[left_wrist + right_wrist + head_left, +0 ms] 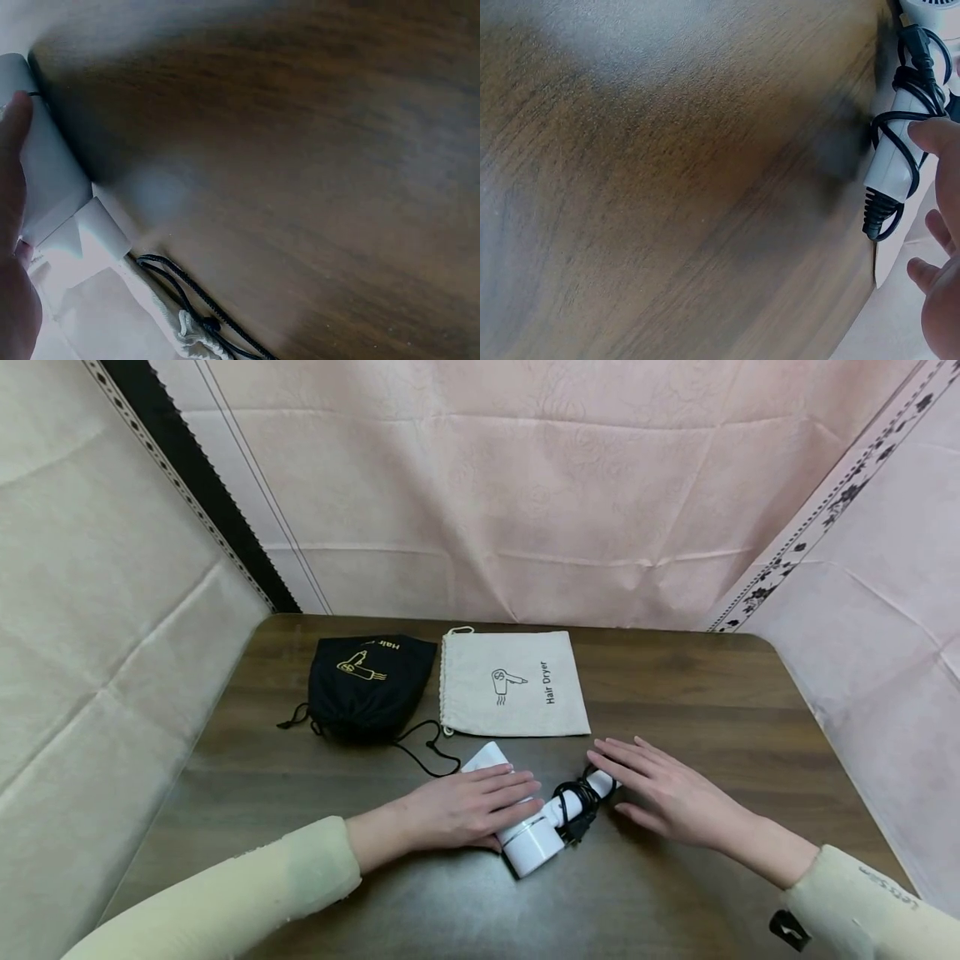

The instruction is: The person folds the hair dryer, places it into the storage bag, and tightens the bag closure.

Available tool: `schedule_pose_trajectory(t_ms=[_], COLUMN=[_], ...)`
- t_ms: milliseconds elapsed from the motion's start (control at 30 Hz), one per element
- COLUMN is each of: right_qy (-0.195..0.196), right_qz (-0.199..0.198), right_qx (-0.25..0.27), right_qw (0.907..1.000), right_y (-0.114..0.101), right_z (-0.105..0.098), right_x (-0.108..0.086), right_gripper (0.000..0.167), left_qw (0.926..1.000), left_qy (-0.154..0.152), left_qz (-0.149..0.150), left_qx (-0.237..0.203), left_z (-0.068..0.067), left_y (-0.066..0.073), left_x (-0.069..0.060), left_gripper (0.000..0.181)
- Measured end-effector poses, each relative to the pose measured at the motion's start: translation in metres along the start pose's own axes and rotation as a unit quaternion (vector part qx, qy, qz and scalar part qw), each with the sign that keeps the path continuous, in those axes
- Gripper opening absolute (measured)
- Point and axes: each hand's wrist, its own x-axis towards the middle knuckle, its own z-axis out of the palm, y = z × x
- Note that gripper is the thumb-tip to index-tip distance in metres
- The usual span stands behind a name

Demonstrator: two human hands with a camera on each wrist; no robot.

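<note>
Head view: a white hair dryer [531, 845] lies on the counter [667, 702] at lower centre; the left hand [468, 806] rests across it, fingers nearly straight; the right hand [671, 792], fingers loosely extended, is beside its handle [602, 784]. A black pouch [371, 689] and pale pouch [513, 689] lie above.

Left wrist: dryer at left edge.

Right wrist: black cord [900, 116] wraps the handle, upper right.

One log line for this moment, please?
Left hand: on hair dryer | Right hand: beside cord-wrapped handle | Beyond: black bag, pale bag

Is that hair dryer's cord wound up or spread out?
Wound up: the black cord loops more than once around the white handle.
</note>
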Motion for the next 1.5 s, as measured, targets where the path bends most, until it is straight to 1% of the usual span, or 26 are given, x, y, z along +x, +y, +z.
schedule_pose_trajectory(t_ms=[33, 100, 200, 367, 533, 733, 967, 1133, 1300, 1367, 1433, 1500], right_qy=[0.0, -0.002, -0.001, 0.006, 0.002, -0.01, 0.004, 0.013, 0.008, 0.008, 0.009, 0.01], right_qz=[0.001, 0.004, 0.007, 0.009, 0.021, 0.042, 0.046, 0.083, 0.127, 0.148, 0.172, 0.198], right_qx=[0.002, 0.004, 0.01, 0.012, 0.019, 0.027, 0.039, 0.062, 0.079, 0.089, 0.1, 0.113], right_qw=[1.0, 1.0, 0.9999, 0.9999, 0.9996, 0.9987, 0.9982, 0.9946, 0.9888, 0.9849, 0.98, 0.9736], right_y=[0.0, 0.0, 0.0, -0.001, -0.003, -0.003, -0.003, -0.003, -0.005, -0.006, -0.008, -0.008], right_z=[0.0, -0.001, -0.002, -0.002, -0.002, -0.001, 0.001, 0.001, 0.0, -0.001, -0.002, -0.003], right_x=[0.001, 0.001, 0.003, 0.003, 0.003, 0.003, 0.0, -0.007, -0.009, -0.009, -0.009, -0.009], right_gripper=[0.078, 0.082, 0.082, 0.082, 0.081, 0.079, 0.08, 0.079, 0.075, 0.074, 0.072, 0.071], left_qw=[1.0, 0.9999, 0.9998, 0.9997, 0.9994, 0.999, 0.9984, 0.9972, 0.9959, 0.9947, 0.9925, 0.9907], left_qy=[-0.003, -0.009, -0.01, 0.006, 0.021, 0.038, 0.036, 0.053, 0.061, 0.07, 0.086, 0.099], left_qz=[0.0, -0.002, -0.006, -0.005, -0.011, -0.021, -0.026, -0.032, -0.031, -0.028, -0.026, -0.03], left_qx=[0.005, 0.014, 0.017, 0.023, 0.026, 0.011, 0.035, 0.042, 0.058, 0.069, 0.083, 0.088], left_z=[0.0, -0.001, -0.001, 0.001, 0.004, 0.006, 0.005, 0.007, 0.01, 0.012, 0.014, 0.014], left_y=[0.0, 0.001, 0.0, 0.001, 0.002, 0.005, 0.009, 0.01, 0.011, 0.013, 0.013, 0.013], left_x=[0.0, 0.0, 0.0, 0.001, 0.004, 0.01, 0.016, 0.018, 0.018, 0.017, 0.016, 0.015], left_gripper=[0.072, 0.07, 0.065, 0.064, 0.066, 0.068, 0.068, 0.053, 0.049, 0.048, 0.045, 0.045])
